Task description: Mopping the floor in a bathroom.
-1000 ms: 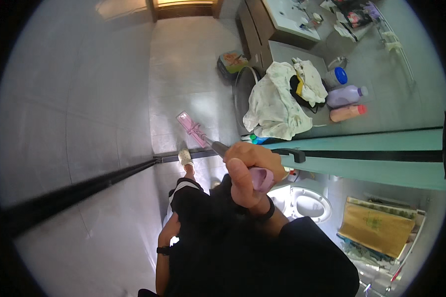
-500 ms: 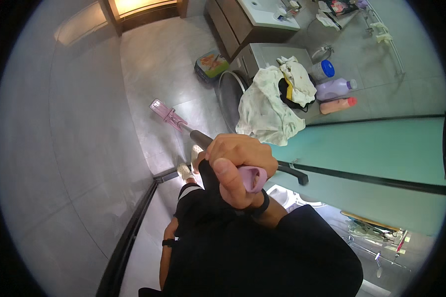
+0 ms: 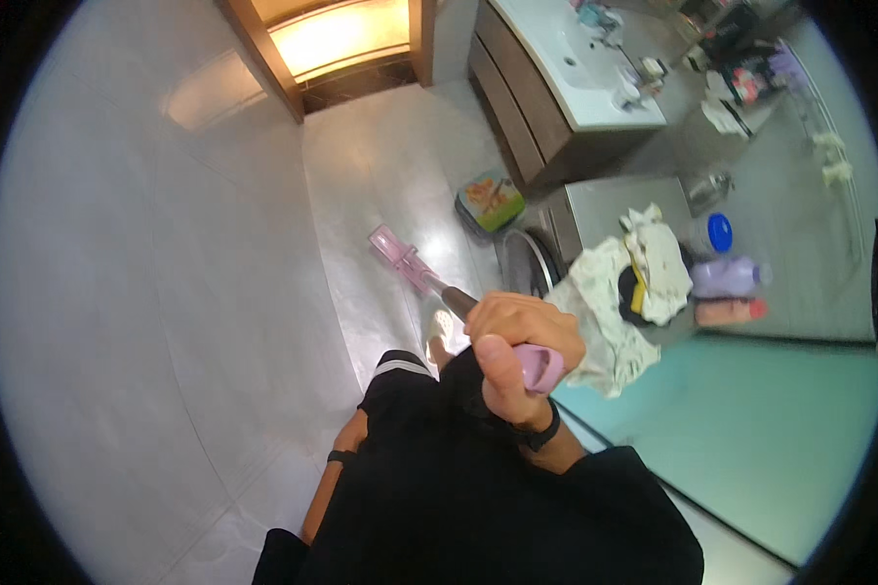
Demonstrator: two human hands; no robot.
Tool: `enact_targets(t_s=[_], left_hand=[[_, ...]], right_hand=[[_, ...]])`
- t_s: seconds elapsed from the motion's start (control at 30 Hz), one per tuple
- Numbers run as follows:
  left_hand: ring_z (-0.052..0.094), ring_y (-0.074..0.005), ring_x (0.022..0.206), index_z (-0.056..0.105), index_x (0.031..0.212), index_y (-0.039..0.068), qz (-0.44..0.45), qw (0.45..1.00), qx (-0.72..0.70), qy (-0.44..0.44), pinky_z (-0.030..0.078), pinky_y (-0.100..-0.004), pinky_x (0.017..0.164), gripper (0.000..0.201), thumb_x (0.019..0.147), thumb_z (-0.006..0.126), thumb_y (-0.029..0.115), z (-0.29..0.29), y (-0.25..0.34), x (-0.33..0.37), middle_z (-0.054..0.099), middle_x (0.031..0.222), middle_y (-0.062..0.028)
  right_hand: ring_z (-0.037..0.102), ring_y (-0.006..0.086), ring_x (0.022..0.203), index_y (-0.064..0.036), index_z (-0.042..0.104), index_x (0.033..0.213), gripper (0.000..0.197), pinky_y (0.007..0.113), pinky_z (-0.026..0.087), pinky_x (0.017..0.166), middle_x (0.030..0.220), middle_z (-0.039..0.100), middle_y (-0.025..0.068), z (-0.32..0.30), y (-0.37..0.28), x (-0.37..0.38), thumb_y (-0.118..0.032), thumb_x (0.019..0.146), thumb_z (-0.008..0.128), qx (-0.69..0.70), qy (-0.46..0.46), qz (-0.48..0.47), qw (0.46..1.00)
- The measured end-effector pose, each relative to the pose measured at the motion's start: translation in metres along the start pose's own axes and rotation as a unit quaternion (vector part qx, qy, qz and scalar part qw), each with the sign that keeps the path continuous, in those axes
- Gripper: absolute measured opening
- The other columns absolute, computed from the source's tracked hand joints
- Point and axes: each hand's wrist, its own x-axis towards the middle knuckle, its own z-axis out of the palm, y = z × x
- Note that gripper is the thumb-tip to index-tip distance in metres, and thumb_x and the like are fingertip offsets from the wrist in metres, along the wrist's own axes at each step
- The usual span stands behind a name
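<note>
The right hand [image 3: 527, 341] grips the mop [image 3: 415, 269], covering part of its handle [image 3: 458, 302]; black clothing [image 3: 400, 395] partly hides the left hand [image 3: 354, 429], whose hold I cannot tell.

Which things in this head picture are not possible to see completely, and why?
In the head view:
Mop handle: middle hidden by the right hand.
Left hand: fingers hidden by black clothing.
Washing machine: front partly covered by pale cloth.
Sink: far end cut off by the upper edge.
</note>
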Motion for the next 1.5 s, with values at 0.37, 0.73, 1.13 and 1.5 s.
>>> enact_targets(t_s=[0.37,0.73,1.13,1.5], left_hand=[[0.061,-0.0433,0.106,0.054,0.122,-0.004,0.111,0.993,0.023,0.02,0.048,-0.0472,0.089,0.034,0.096,0.044,0.015,-0.13,-0.039,0.14,0.062,0.114,-0.0305],[0.06,-0.0421,0.108,0.055,0.121,-0.004,0.105,0.992,-0.014,0.071,0.048,-0.0466,0.09,0.034,0.096,0.045,0.017,-0.389,0.005,0.319,0.062,0.115,-0.029],[0.065,-0.0345,0.096,0.065,0.111,-0.002,-0.108,0.977,-0.174,-0.06,0.049,-0.0455,0.083,0.037,0.099,0.046,0.027,-0.661,0.076,0.505,0.069,0.1,-0.0229],[0.069,-0.0303,0.096,0.071,0.102,0.001,-0.236,0.925,-0.195,0.224,0.053,-0.0374,0.085,0.03,0.095,0.054,0.024,-0.869,0.134,0.643,0.072,0.097,-0.0187]], right_hand=[[0.045,0.0175,0.045,0.0014,0.052,0.067,0.021,0.034,0.045,0.051,0.053,0.05,0.0087,0.027,0.152,0.167,-0.006,0.084,0.061,-0.005,0.073,0.001,0.997],[0.044,0.0167,0.045,0.002,0.05,0.066,0.022,0.033,0.041,0.048,0.055,0.051,0.0092,0.095,0.3,0.421,-0.004,0.084,0.059,0.024,0.134,-0.003,0.991],[0.04,0.0145,0.044,-0.0021,0.048,0.067,0.024,0.032,0.038,0.045,0.052,0.047,0.0075,0.112,0.544,0.685,-0.008,0.089,0.057,0.019,0.117,-0.007,0.993],[0.037,0.0123,0.044,-0.003,0.045,0.068,0.027,0.031,0.035,0.046,0.051,0.044,0.0062,0.175,0.768,0.925,-0.007,0.093,0.055,0.068,0.087,0.003,0.994]])
